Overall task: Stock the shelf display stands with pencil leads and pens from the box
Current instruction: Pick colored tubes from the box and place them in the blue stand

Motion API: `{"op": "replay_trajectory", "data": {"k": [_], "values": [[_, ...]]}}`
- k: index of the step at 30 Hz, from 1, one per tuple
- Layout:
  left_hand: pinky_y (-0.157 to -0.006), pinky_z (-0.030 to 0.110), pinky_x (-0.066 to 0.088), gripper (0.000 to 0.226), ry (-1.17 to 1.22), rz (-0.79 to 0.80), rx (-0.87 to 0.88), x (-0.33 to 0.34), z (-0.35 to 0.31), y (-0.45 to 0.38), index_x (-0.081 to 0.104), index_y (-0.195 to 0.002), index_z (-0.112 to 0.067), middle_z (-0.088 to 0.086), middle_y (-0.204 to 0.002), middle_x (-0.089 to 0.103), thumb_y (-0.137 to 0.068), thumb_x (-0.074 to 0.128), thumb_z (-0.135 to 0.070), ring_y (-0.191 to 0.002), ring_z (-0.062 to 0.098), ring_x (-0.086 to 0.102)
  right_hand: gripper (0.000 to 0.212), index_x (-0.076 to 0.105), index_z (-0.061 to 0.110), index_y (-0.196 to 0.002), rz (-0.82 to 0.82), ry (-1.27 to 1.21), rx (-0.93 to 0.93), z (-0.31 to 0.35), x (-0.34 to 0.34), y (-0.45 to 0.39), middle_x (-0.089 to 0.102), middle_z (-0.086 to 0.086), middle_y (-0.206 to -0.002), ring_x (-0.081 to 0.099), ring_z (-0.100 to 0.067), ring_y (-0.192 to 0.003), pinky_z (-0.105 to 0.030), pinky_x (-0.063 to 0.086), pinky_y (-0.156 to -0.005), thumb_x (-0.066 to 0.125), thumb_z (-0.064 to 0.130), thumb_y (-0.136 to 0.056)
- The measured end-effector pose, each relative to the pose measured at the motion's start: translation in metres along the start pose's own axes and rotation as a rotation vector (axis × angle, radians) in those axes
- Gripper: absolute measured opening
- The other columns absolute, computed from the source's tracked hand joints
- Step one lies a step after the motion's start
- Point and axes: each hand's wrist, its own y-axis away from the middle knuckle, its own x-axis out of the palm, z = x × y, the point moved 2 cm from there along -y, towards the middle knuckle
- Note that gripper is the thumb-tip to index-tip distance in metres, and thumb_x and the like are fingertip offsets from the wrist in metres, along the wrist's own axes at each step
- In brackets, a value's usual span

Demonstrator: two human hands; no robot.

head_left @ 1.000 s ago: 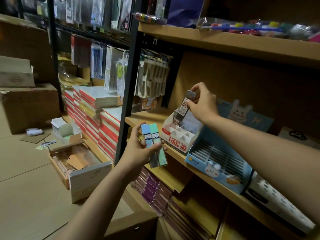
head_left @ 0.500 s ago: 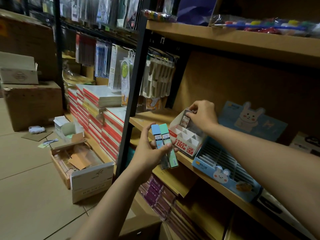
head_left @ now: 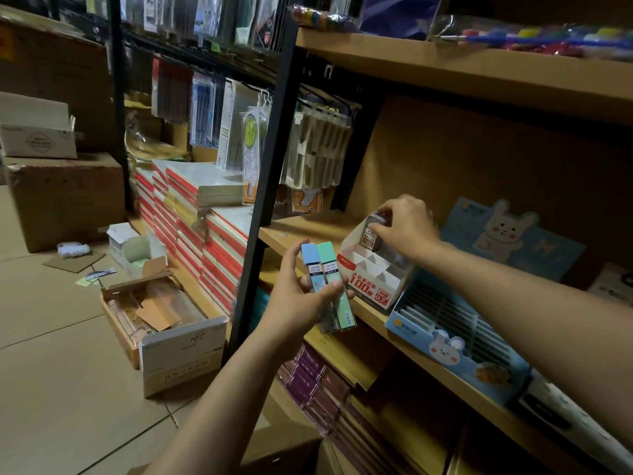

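Cardboard, white and red: the display stand (head_left: 373, 272) sits at the front edge of the wooden shelf (head_left: 308, 231), near its left end beside the black upright (head_left: 270, 180). Right hand (head_left: 407, 228) pinches 1 grey lead case (head_left: 373, 234) by its top, the case partly down in a rear compartment. Left hand (head_left: 301, 296) grips 2 more lead cases (head_left: 330, 286), blue and green, side by side, in front of the shelf edge. To seat the case well: keep it upright, press straight down until it bottoms, steady the light stand so it does not slide back. Blue rabbit display stand (head_left: 455, 341) just right of it has empty slots. Open box (head_left: 161, 313) on the tiled floor (head_left: 51, 371); room dim, stock crowded.
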Motion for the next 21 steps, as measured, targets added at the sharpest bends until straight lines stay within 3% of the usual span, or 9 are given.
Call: {"op": "replay_trajectory", "data": {"k": [3,7,11,16,21], "values": [[-0.060,0.030,0.059,0.075,-0.002,-0.001,0.007,0.000,0.000,-0.001,0.032,-0.130,-0.051,0.006,-0.099,0.074,-0.086,0.063,0.000,-0.089,0.023,0.073,0.022,0.067,0.019,-0.104,-0.009,-0.033,-0.006,0.003,0.002,0.002,0.065,-0.004,-0.105,0.062,-0.022,-0.097,-0.040,0.056,-0.080,0.072,0.031,-0.087],[-0.059,0.028,0.059,0.076,-0.010,0.003,0.005,0.001,0.002,0.000,0.030,-0.134,-0.051,0.006,-0.100,0.074,-0.087,0.061,0.001,-0.089,0.023,0.073,0.019,0.067,0.017,-0.104,0.034,-0.123,0.049,0.004,0.003,-0.005,0.070,-0.005,-0.102,0.065,-0.019,-0.093,-0.026,0.054,-0.067,0.072,0.026,-0.087],[-0.056,0.026,0.057,0.076,-0.007,-0.010,0.004,0.000,0.001,0.002,0.030,-0.135,-0.049,0.006,-0.098,0.074,-0.088,0.061,0.001,-0.087,0.022,0.074,0.016,0.072,0.016,-0.100,0.037,-0.180,0.138,-0.001,0.001,-0.010,0.071,-0.005,-0.099,0.065,-0.016,-0.088,-0.030,0.057,-0.071,0.073,0.026,-0.086],[-0.053,0.023,0.055,0.077,-0.005,-0.022,0.002,0.002,0.000,0.004,0.030,-0.137,-0.048,0.003,-0.094,0.074,-0.087,0.062,0.001,-0.085,0.020,0.074,0.021,0.073,0.019,-0.103,-0.110,0.124,-0.068,0.003,0.000,0.002,0.062,-0.002,-0.105,0.061,-0.021,-0.092,-0.030,0.044,-0.066,0.072,0.032,-0.087],[-0.057,0.025,0.057,0.080,-0.026,0.018,0.004,0.004,0.001,0.008,0.025,-0.142,-0.046,0.000,-0.091,0.075,-0.088,0.060,0.001,-0.087,0.020,0.074,0.021,0.069,0.021,-0.108,-0.093,0.148,-0.096,-0.001,-0.004,0.007,0.055,-0.002,-0.109,0.060,-0.027,-0.098,-0.038,0.049,-0.078,0.069,0.030,-0.089]]}}
